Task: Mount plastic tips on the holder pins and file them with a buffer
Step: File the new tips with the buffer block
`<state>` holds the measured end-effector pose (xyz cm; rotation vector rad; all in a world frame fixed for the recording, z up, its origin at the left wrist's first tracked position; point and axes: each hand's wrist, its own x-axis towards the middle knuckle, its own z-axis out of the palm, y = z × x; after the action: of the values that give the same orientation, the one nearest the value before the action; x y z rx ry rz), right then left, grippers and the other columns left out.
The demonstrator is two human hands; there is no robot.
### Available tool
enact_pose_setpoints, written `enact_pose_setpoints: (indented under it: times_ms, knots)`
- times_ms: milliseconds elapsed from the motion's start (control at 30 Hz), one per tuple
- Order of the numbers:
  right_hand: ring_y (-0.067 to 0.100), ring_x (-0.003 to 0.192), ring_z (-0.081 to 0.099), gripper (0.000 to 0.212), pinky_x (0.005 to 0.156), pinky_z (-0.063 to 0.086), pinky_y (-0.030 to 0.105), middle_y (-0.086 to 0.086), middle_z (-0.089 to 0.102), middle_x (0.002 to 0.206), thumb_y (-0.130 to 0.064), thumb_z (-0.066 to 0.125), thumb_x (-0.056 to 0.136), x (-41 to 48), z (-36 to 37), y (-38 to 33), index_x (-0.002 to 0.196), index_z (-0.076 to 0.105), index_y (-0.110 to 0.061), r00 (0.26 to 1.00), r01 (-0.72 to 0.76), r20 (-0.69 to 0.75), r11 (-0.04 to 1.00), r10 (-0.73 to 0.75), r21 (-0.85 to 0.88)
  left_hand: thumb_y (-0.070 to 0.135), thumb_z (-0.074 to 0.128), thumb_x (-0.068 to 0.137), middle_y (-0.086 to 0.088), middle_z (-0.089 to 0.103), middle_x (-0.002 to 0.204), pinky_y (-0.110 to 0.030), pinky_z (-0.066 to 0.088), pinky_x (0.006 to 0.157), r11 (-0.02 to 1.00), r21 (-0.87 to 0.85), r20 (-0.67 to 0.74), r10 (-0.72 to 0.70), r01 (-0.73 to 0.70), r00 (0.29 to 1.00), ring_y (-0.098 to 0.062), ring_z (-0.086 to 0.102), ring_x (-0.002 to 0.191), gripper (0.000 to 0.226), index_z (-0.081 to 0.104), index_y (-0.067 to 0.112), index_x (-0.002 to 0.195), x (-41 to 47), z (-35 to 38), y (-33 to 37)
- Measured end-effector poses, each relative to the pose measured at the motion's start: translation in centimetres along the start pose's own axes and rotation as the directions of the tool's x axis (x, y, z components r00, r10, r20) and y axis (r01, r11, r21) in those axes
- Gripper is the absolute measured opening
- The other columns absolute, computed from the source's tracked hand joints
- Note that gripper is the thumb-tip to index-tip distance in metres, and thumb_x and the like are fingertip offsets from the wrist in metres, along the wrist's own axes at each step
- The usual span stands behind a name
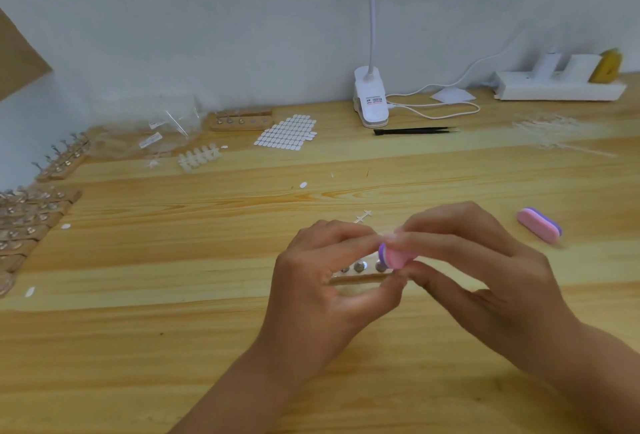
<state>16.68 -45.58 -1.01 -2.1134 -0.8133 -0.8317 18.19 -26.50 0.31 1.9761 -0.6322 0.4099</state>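
A small wooden holder (360, 276) with round metal pins lies on the table, partly hidden behind my hands. My right hand (474, 270) pinches a pink and purple buffer block (394, 257) just above the holder's right end. My left hand (325, 281) curls around the holder's left part, its fingertips meeting the buffer; whatever it pinches there is too small to make out. A second pink and purple buffer (539, 225) lies on the table to the right.
Rows of wooden holders (31, 218) line the left edge. At the back lie a strip of plastic tips (200, 157), a sheet of white stickers (286, 132), another holder (240, 120), black tweezers (415, 130), a clip lamp (370, 101) and a power strip (557, 87).
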Motion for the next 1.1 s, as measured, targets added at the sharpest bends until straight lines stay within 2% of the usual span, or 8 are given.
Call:
enact_pose_setpoints:
  times_ms: [133, 233, 333, 467, 600, 933, 1033, 1100]
  knots:
    - [0.012, 0.098, 0.065, 0.026, 0.089, 0.049, 0.021, -0.001, 0.067, 0.106, -0.01, 0.072, 0.09, 0.0, -1.0, 1.1, 0.114, 0.067, -0.018, 0.994, -0.109, -0.037, 0.991, 0.107, -0.077, 0.021, 0.083, 0.066, 0.019, 0.069, 0.097, -0.013, 0.047, 0.079, 0.997, -0.058, 0.0, -0.059, 0.059, 0.998, -0.005, 0.066, 0.094, 0.028, 0.077, 0.03, 0.092, 0.0, 0.0, -0.3]
    - [0.009, 0.104, 0.065, 0.025, 0.091, 0.045, 0.014, -0.001, 0.067, 0.11, -0.011, 0.069, 0.091, 0.2, -0.4, 0.0, 0.114, 0.066, -0.017, 0.995, -0.065, -0.076, 0.998, 0.065, -0.002, 0.021, 0.085, 0.072, 0.017, 0.07, 0.1, -0.015, 0.048, 0.082, 0.991, -0.123, 0.047, -0.056, 0.061, 0.997, -0.008, 0.066, 0.1, 0.03, 0.077, 0.026, 0.1, 0.1, -0.1, -0.3]
    - [0.014, 0.103, 0.065, 0.024, 0.092, 0.048, 0.021, 0.003, 0.067, 0.11, -0.008, 0.066, 0.092, 0.2, -0.3, -0.2, 0.115, 0.065, -0.014, 0.998, 0.023, -0.06, 0.998, -0.026, -0.058, 0.022, 0.081, 0.078, 0.016, 0.071, 0.105, -0.012, 0.046, 0.084, 0.987, -0.153, 0.078, -0.045, 0.057, 0.996, -0.005, 0.065, 0.104, 0.03, 0.075, 0.025, 0.107, 0.0, -0.2, -0.3]
    - [0.015, 0.1, 0.068, 0.026, 0.09, 0.051, 0.022, 0.004, 0.068, 0.105, -0.004, 0.072, 0.089, 0.1, -0.5, 0.1, 0.113, 0.066, -0.013, 0.995, -0.038, -0.099, 0.996, 0.03, -0.085, 0.021, 0.077, 0.081, 0.024, 0.07, 0.104, -0.008, 0.043, 0.079, 0.984, -0.164, 0.071, -0.055, 0.066, 0.996, 0.006, 0.062, 0.094, 0.029, 0.073, 0.034, 0.106, 0.1, 0.0, -0.3]
    - [0.011, 0.101, 0.064, 0.023, 0.092, 0.048, 0.019, 0.002, 0.066, 0.107, -0.009, 0.069, 0.092, 0.0, 0.1, -0.6, 0.114, 0.064, -0.011, 0.99, 0.043, -0.127, 0.995, -0.055, -0.091, 0.024, 0.075, 0.083, 0.022, 0.068, 0.105, -0.01, 0.044, 0.08, 0.989, -0.148, 0.057, 0.002, 0.007, 0.998, 0.001, 0.062, 0.095, 0.03, 0.068, 0.033, 0.111, 0.0, 0.0, -0.1]
    - [0.012, 0.098, 0.063, 0.021, 0.092, 0.049, 0.022, 0.002, 0.066, 0.104, -0.009, 0.066, 0.093, -0.2, 0.1, 0.2, 0.112, 0.063, -0.015, 0.994, 0.002, -0.112, 0.994, -0.014, -0.109, 0.025, 0.074, 0.083, 0.016, 0.07, 0.104, -0.013, 0.045, 0.083, 0.986, -0.167, 0.042, 0.01, -0.002, 0.999, -0.004, 0.063, 0.099, 0.024, 0.071, 0.028, 0.107, 0.0, -0.1, -0.3]
    - [0.004, 0.097, 0.063, 0.025, 0.091, 0.043, 0.012, -0.005, 0.066, 0.101, -0.004, 0.07, 0.09, -0.1, -0.1, 0.3, 0.111, 0.063, -0.016, 0.986, -0.079, -0.154, 0.993, 0.065, -0.084, 0.027, 0.077, 0.082, 0.013, 0.071, 0.102, -0.013, 0.045, 0.083, 0.986, -0.168, 0.031, -0.011, 0.016, 0.999, -0.006, 0.064, 0.099, 0.026, 0.072, 0.021, 0.107, 0.1, -0.5, -0.4]
    - [0.002, 0.103, 0.062, 0.028, 0.093, 0.042, 0.011, -0.01, 0.064, 0.104, -0.006, 0.069, 0.091, 0.0, 0.2, -0.4, 0.115, 0.06, -0.016, 0.981, -0.025, -0.196, 0.998, 0.013, -0.062, 0.022, 0.077, 0.082, 0.014, 0.071, 0.104, -0.015, 0.046, 0.083, 0.988, -0.154, 0.047, -0.005, 0.013, 0.999, -0.008, 0.064, 0.102, 0.026, 0.072, 0.023, 0.107, 0.1, -0.3, -0.3]
